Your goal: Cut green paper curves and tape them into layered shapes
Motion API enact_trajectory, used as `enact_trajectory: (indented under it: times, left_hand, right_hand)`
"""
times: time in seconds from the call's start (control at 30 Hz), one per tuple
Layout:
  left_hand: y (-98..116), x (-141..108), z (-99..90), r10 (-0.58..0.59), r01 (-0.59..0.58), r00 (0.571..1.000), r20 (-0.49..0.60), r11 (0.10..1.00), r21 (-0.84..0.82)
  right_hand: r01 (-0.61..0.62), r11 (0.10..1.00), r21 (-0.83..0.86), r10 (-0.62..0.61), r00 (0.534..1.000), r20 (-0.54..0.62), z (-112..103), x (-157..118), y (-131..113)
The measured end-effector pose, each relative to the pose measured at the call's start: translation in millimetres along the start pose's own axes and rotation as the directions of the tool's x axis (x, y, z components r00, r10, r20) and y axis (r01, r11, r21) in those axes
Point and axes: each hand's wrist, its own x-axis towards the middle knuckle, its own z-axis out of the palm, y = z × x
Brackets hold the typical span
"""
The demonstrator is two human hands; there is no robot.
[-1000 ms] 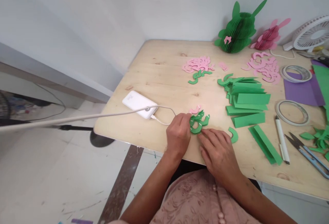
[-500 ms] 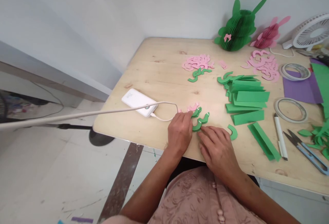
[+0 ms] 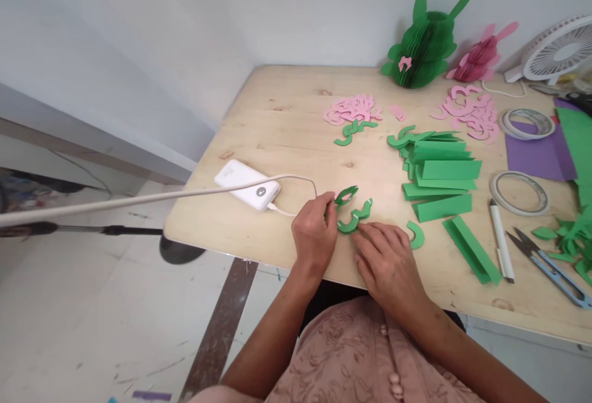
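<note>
Dial centred on the wavy green paper strip (image 3: 356, 220) near the front edge of the desk (image 3: 277, 249), 12 toward the wall.

Left hand (image 3: 314, 228), at 9 o'clock: fingers curled, thumb and forefinger pinched on a looped green cutout (image 3: 346, 195), which lies at 11, some pink showing within it. Right hand (image 3: 387, 256), at 4 to 5: fingers flat and side by side, tips at the strip's near edge, gripping nothing. Hands apart, strip between them.

Pale marks on the strip; whether adhesive or bare paper edge, cannot tell.

Handling, my judgement: hold the strip down lightly with the right fingertips, since thin paper skates easily. Keep the left pinch at the cutout's edge so the curve is not creased. If the pale marks are sticky, fingertips are best kept off them. Line up edges before any pressure, then press flat from one end.

Nearby: loose green arc (image 3: 416, 235) just past the right hand, about 3:30. Charging cable (image 3: 296, 176) arches close to the left hand at 10; slack could snag the wrist. Folded green strips (image 3: 444, 172) at 2.
</note>
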Motion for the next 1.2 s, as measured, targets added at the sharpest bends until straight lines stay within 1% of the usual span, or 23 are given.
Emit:
enact_trajectory:
  times: [0.13,0.2,0.27,0.43,0.53,0.63,0.77,0.93,1.1,1.2]
  left_hand:
    - [5,-7,0.4,0.095,-0.094,0.995,-0.025,0.994,0.054]
    - [9,-12,0.7,0.153,-0.152,0.988,-0.015,0.986,0.071]
    - [12,-17,0.6,0.185,-0.186,0.983,0.014,0.98,0.064]
    - [16,-33,-2.2,0.194,-0.195,0.974,0.118,0.981,-0.011]
    - [14,-40,-4.6,0.222,-0.216,0.964,0.145,0.975,-0.055]
    - [11,-43,-5.6,0.238,-0.231,0.957,0.168,0.971,-0.058]
    - [7,-39,-3.7,0.261,-0.262,0.949,0.178,0.965,-0.022]
    - [0,-28,2.4,0.309,-0.316,0.938,0.156,0.948,0.024]
    - [-6,-15,8.9,0.303,-0.308,0.942,0.142,0.951,0.019]
    - [-9,-9,12.7,0.301,-0.304,0.945,0.129,0.953,0.01]
  right_hand:
    - [-0.004,1.0,-0.008,0.004,1.0,0.0,0,1,-1]
    - [-0.006,1.0,-0.01,0.006,1.0,-0.003,0,2,-2]
    - [-0.006,1.0,-0.009,0.006,1.0,-0.003,-1,1,-2]
    - [-0.003,1.0,0.0,0.003,1.0,-0.017,-1,-1,0]
    - [0.0,1.0,-0.01,0.0,1.0,-0.027,-1,-3,1]
    - [0.01,1.0,-0.016,-0.01,1.0,-0.023,-2,-4,2]
    - [0.008,0.999,-0.031,-0.008,1.0,-0.001,-2,0,3]
    - [0.034,0.996,-0.078,-0.035,0.999,-0.015,0,14,7]
    - [0.057,0.991,-0.12,-0.058,0.998,-0.005,6,35,11]
    - [0.066,0.991,-0.118,-0.065,0.998,0.009,8,46,13]
